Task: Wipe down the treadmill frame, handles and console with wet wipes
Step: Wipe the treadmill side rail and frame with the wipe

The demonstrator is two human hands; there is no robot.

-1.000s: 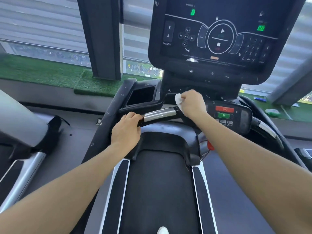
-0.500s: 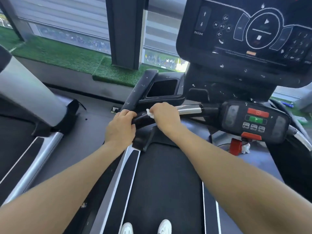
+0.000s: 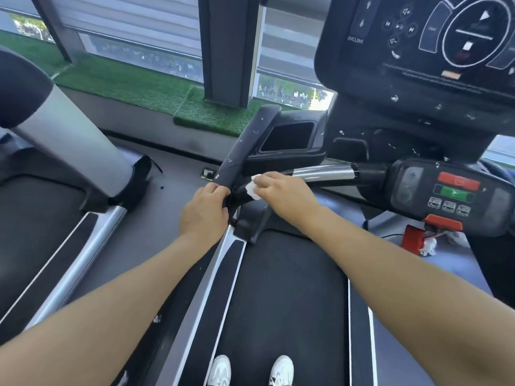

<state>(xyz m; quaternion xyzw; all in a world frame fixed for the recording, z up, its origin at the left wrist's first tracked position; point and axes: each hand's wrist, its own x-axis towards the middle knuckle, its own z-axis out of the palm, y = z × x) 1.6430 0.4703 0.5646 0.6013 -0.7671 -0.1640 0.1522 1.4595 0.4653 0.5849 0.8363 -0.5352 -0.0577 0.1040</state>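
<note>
Two hands are on the treadmill's left side, both w/ bare forearms reaching in from the bottom edge. The left hand [image 3: 204, 210] is curled round the lower end of the black side handle [image 3: 245, 147], fingers wrapped over it so their tips are hidden behind the grip. The right hand [image 3: 281, 192] holds a bunched white wet wipe [image 3: 252, 188] and presses it onto the black end of the crossbar [image 3: 323, 172], right where it meets the side handle; only a crumpled bit of the wipe sticks out past the knuckles, the rest is covered by the hand, so can't tell how big it is. The bar's chrome section runs right from the hand to a control pod [image 3: 446, 193] w/ a red button, a green one and three small keys whose labels are too small to read. Above, the console [image 3: 418, 51] is cut off at the top and right edges; "INCLINE" is legible, other icons are blurry. White specks dot its lower housing, can't say what they are. A red safety clip [image 3: 412, 240] sits below the pod, w/ something small and white beside it, unclear. On the belt [image 3: 284, 302], just the toes of two white shoes [image 3: 250, 369] show at the bottom edge. Another treadmill [image 3: 55, 176] stands at left, only partly in view. Green turf [image 3: 125, 82] lines the window ledge.
</note>
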